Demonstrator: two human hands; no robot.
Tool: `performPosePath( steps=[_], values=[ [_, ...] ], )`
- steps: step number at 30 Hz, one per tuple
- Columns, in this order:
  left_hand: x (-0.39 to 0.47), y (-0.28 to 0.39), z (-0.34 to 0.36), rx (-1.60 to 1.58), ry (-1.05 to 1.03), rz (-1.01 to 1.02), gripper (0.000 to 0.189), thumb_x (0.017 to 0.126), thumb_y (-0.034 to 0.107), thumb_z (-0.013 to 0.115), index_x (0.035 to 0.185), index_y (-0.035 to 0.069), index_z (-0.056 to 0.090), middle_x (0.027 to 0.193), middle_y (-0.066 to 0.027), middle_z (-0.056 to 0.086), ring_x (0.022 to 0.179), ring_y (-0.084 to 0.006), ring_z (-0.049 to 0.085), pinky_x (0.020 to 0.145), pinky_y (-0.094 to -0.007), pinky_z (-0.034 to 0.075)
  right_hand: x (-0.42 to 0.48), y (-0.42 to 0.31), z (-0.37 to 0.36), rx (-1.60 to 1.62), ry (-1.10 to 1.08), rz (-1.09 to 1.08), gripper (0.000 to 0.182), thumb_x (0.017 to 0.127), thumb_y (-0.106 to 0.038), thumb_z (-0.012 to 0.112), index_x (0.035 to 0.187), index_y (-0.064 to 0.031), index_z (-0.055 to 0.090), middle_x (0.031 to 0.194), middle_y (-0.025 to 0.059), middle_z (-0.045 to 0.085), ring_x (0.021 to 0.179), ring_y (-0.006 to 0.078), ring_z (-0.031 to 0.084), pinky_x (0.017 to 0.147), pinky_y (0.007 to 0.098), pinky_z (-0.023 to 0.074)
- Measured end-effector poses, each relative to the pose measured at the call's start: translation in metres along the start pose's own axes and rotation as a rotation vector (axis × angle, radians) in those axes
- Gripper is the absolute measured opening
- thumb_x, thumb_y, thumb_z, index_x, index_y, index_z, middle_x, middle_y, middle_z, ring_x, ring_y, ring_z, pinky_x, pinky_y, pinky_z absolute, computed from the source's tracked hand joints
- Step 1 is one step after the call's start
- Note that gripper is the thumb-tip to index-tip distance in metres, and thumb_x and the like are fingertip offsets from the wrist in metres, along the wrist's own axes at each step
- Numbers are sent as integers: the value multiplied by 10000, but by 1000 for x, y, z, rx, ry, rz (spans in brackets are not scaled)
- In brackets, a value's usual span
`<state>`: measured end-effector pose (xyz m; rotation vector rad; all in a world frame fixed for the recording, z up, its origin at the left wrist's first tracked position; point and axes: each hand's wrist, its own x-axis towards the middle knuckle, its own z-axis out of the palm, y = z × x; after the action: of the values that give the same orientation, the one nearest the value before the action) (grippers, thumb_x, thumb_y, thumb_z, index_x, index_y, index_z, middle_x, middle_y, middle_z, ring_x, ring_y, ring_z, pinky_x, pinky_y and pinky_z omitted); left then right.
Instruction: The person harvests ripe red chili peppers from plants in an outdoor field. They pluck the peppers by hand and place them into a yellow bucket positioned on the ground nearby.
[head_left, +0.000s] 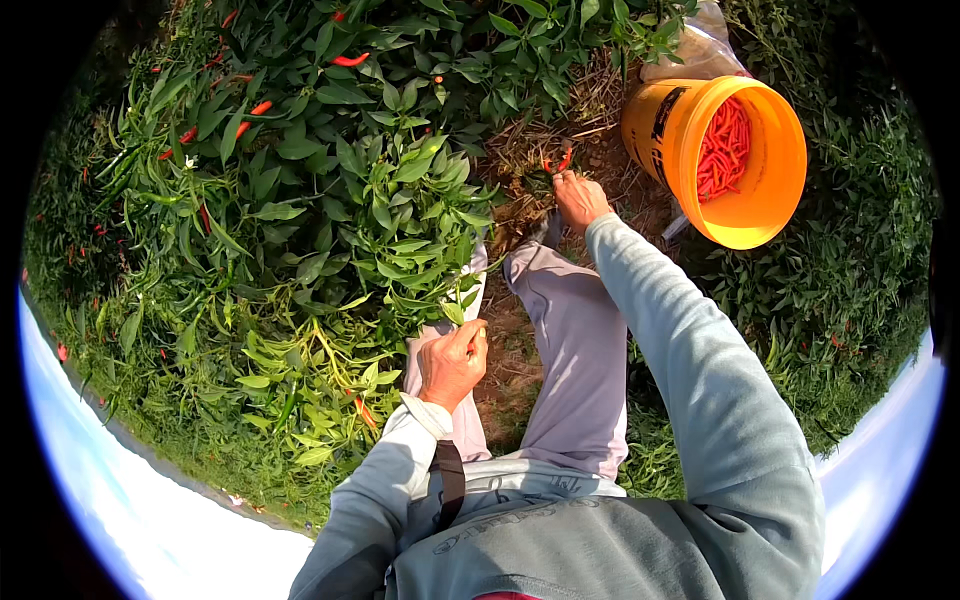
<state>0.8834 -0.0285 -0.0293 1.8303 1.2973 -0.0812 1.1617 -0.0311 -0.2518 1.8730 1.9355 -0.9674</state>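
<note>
My right hand is closed at the fingertips on red chili peppers, over the soil path and left of the orange plastic bucket. The orange bucket leans with its mouth towards me, and a heap of red chilies lies inside. My left hand is curled in front of my leg, beside the leafy chili plants; a bit of red, seemingly a chili, shows between its fingers. More red chilies hang among the leaves, and one orange-red chili hangs left of my left hand.
Dense chili plants also grow on the right. A translucent plastic bag lies behind the bucket. Dry straw covers part of the narrow soil path between the rows, where my legs stand. A dark strap hangs at my waist.
</note>
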Motion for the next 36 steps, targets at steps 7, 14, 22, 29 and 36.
performPosePath(
  steps=[7,14,22,29,36],
  values=[
    [13,72,-31,-668,110,-372,260,905,217,608,981,-21,678,553,29,515,459,-37,417,423,-213,311,-179,-84,-220,216,241,-13,177,790,-41,532,957,-11,484,845,149,538,790,301,624,651,388,515],
    [-22,185,-161,-1218,70,-653,379,839,376,716,709,142,448,599,81,411,380,-8,254,336,-185,168,-301,-172,-343,248,451,-242,416,802,-101,581,1198,-11,489,831,95,523,685,247,615,530,361,481],
    [-92,227,-251,-1065,75,-277,207,878,299,684,842,134,564,577,106,416,387,-2,315,359,-176,198,-386,-188,-439,650,527,-198,410,812,-58,625,1217,-83,565,1021,135,639,802,339,647,668,379,528],
    [-133,266,-291,-865,204,-100,190,880,268,687,892,79,672,607,122,430,487,-4,305,439,-206,211,-403,-186,-506,340,652,-333,389,740,3,618,1117,-93,602,1041,89,568,760,279,638,599,382,511],
    [-157,288,-299,-962,180,-23,237,870,288,692,958,69,684,607,125,427,498,-5,305,444,-206,216,-406,-207,-493,42,513,-561,203,746,-133,591,922,-33,566,864,102,544,800,255,605,594,373,511]
  ],
)
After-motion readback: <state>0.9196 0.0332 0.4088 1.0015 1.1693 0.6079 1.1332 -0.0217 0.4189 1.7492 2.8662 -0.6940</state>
